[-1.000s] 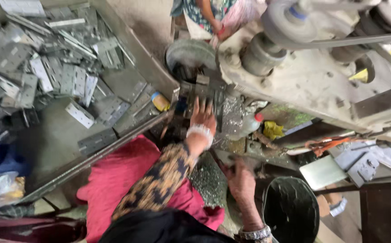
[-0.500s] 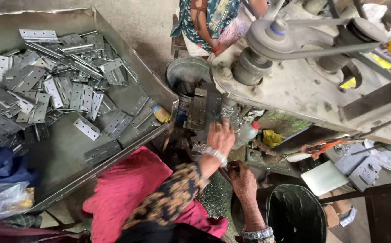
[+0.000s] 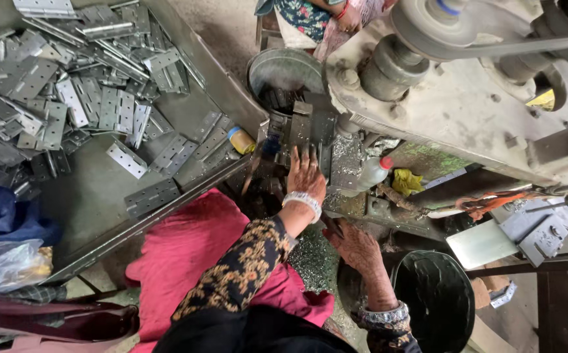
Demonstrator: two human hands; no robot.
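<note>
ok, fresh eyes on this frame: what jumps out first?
The tray at upper left, heaped with flat grey metal hinges. Then the big grey press machine at upper right with its pulley and belt. Between them the left hand lies flat on the metal parts at the machine's bed, while the right hand rests lower, by a black bucket.

Left hand (image 3: 306,175) hemmed between tray wall (image 3: 222,98), bottle (image 3: 370,173) and machine body (image 3: 467,111).

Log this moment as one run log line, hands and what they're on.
left hand: flat on grey metal plates at press bed | right hand: low, beside round black bucket | grey metal tray of hinges: left
</note>
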